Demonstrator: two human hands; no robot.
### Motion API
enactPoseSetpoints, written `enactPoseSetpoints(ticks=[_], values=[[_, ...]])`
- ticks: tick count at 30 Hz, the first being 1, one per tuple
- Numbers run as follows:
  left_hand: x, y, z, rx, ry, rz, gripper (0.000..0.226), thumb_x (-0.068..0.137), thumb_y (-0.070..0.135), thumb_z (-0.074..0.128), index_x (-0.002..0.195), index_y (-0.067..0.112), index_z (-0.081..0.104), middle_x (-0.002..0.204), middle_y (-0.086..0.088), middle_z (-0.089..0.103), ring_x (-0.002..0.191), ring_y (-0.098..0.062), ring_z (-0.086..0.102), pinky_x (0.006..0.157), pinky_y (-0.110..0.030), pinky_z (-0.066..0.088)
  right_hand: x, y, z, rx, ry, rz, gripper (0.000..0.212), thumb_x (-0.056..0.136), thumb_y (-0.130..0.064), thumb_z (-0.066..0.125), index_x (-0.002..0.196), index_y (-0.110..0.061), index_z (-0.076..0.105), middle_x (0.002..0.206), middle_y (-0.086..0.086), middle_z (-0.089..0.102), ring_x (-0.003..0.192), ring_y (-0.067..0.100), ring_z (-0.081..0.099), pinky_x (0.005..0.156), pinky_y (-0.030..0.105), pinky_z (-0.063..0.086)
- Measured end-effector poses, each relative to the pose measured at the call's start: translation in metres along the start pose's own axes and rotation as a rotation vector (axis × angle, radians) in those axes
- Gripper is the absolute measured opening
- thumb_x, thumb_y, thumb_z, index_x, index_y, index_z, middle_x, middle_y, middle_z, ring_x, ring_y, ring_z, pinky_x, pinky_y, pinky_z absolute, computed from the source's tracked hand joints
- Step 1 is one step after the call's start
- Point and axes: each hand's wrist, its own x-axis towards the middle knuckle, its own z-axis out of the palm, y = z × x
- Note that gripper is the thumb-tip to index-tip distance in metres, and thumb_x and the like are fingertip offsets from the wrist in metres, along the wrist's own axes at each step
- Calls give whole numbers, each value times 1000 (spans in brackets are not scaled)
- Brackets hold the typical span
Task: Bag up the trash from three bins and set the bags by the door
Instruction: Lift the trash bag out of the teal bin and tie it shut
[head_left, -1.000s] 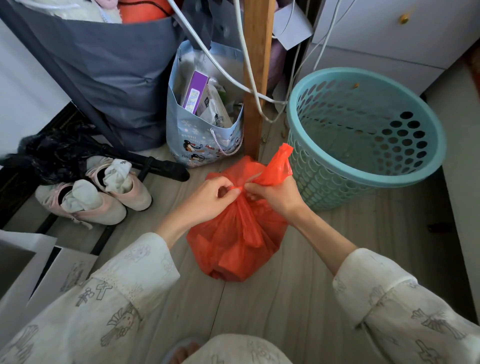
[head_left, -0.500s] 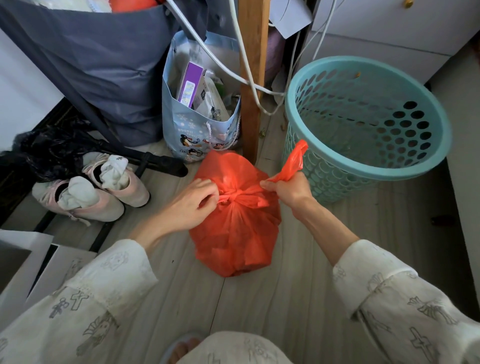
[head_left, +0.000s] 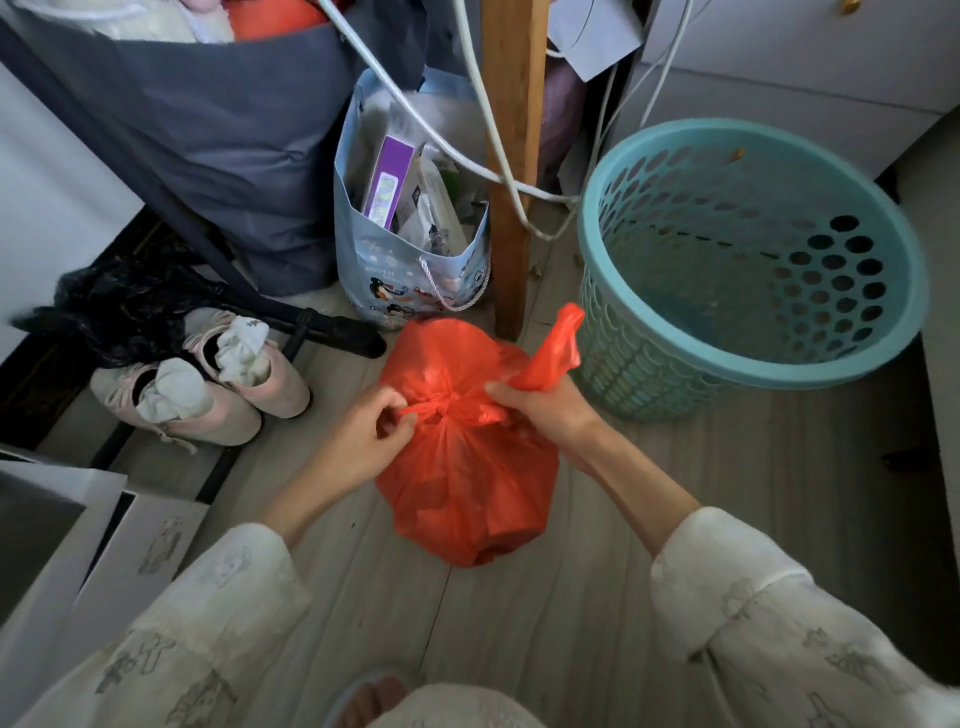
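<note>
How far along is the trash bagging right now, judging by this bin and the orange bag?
Done: the teal bin looks emptied, and the orange bag sits full on the floor beside it. In hand: the left hand and right hand each pinch a bag ear at the knot. Left: finishing the tie and carrying it to the door; other bins are not in view.

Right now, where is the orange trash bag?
In the head view, the orange trash bag sits on the floor at centre, just left of the teal bin, with both hands pinching its knotted top.
</note>
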Motion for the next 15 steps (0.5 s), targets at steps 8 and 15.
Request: enactPoseSetpoints(ticks=[8,15], values=[[-37,87,-63,-64,-325,-346,20,91,17,49,110,15,56,101,-6,61,81,-15,55,69,-25,44,-89,-72,-12,-501,-98,39,25,79,-23,64,80,1,68,86,22,70,79,28,66,73,36,48],[-96,246,-185,-102,-209,-362,26,94,18,45,116,12,56,116,-5,62,100,-15,56,82,-20,39,-223,-209,-65,-300,-71,68,29,74,-13,70,51,-20,55,58,5,61,47,7,55,63,36,50]])
